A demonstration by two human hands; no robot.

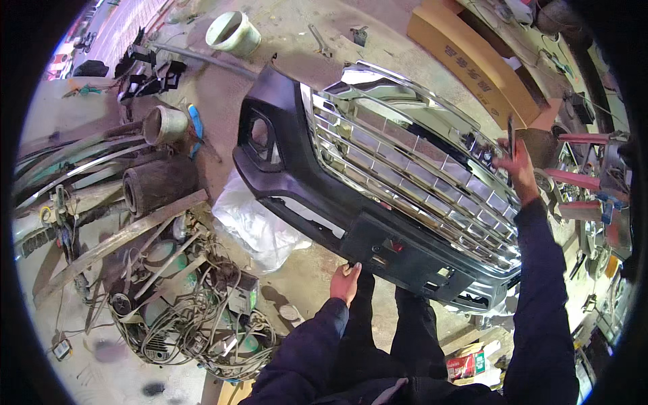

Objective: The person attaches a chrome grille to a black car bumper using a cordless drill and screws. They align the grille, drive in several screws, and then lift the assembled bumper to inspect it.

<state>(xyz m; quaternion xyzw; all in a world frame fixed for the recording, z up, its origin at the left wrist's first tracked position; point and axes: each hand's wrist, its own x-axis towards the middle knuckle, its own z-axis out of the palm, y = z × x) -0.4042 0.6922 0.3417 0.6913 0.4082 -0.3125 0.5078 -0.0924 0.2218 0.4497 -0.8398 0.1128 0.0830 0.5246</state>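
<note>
A black car front bumper (pixel 290 148) with a chrome grille (pixel 412 169) stands tilted in front of my legs. The grille's slatted chrome bars fill the bumper's middle opening. At the near lower edge, my left hand (pixel 345 282) is closed on the bumper's rim, thumb uppermost. Beyond the grille's right end, my right hand (pixel 521 172) is raised, with its fingers bent around a thin dark strip (pixel 511 138) that sticks up. Whether that strip belongs to the bumper or is a separate tool is unclear. White plastic sheeting (pixel 260 226) lies under the bumper's left side.
Tangled cables (pixel 196 331) and a wooden plank (pixel 121 246) lie at left. Two buckets, a pale one (pixel 246 42) and a dirty one (pixel 165 126), stand on the floor. A long cardboard box (pixel 472 64) lies at far right. Red metal arms (pixel 574 177) jut in from the right.
</note>
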